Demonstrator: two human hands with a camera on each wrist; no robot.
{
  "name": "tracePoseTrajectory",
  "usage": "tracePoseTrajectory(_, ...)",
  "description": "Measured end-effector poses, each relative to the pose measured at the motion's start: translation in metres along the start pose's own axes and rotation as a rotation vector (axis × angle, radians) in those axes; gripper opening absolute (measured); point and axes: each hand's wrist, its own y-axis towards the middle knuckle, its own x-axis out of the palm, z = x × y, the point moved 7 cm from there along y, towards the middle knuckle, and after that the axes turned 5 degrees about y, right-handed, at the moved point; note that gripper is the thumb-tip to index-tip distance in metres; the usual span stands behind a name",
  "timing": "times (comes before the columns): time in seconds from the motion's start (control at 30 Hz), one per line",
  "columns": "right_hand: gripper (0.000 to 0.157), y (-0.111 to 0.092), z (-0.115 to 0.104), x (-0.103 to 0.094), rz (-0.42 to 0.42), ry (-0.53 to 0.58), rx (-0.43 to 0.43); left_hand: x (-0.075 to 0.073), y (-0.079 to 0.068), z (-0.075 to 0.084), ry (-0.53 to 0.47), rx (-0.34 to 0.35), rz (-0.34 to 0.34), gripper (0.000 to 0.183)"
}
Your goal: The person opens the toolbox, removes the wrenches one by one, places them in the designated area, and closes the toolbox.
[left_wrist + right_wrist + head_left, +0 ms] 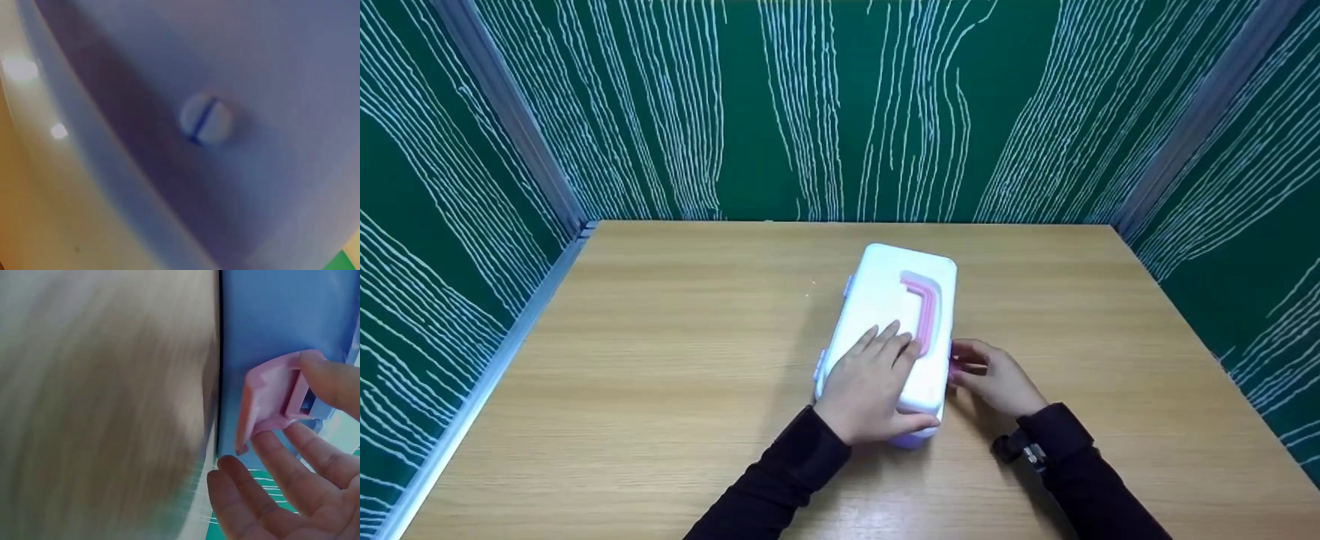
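Note:
A long box with a white lid (885, 281) and a bluish-purple body (270, 315) lies lengthwise on the table. Set into the lid is a pink handle (928, 319). My left hand (870, 390) rests on the lid's near half, fingers stretched towards the handle and thumb along the near end. At the box's right side, my right hand (997, 379) pinches a pink latch (273, 396), which tilts out from the wall; the thumb is on its one edge and fingertips lie under the other. The left wrist view shows a round slotted knob (206, 119) on a bluish surface.
The wooden table (660, 337) extends around the box. Green panels with white streaks (847, 112) stand behind and at both sides. Two hinges (820, 364) line the box's left edge. A dark strap with a small device (1020, 450) is on the right wrist.

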Motion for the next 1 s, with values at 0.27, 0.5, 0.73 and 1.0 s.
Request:
tracePoseTrajectory(0.27,0.052,0.002,0.000,0.008,-0.021,0.032,0.030,-0.001,-0.002,0.001,0.003,-0.002,0.022,0.095)
tracePoseTrajectory(0.5,0.051,0.000,-0.009,0.007,-0.049,0.043,0.011,-0.006,-0.001,0.002,0.007,-0.017,0.024,0.093)
tracePoseTrajectory(0.73,0.053,-0.001,-0.009,0.006,0.019,0.309,0.161,-0.009,0.002,0.010,0.004,-0.006,-0.076,0.091)
tracePoseTrajectory(1.0,0.053,-0.004,-0.011,0.013,0.045,0.438,0.237,-0.006,0.002,0.021,0.022,0.036,-0.133,0.086)
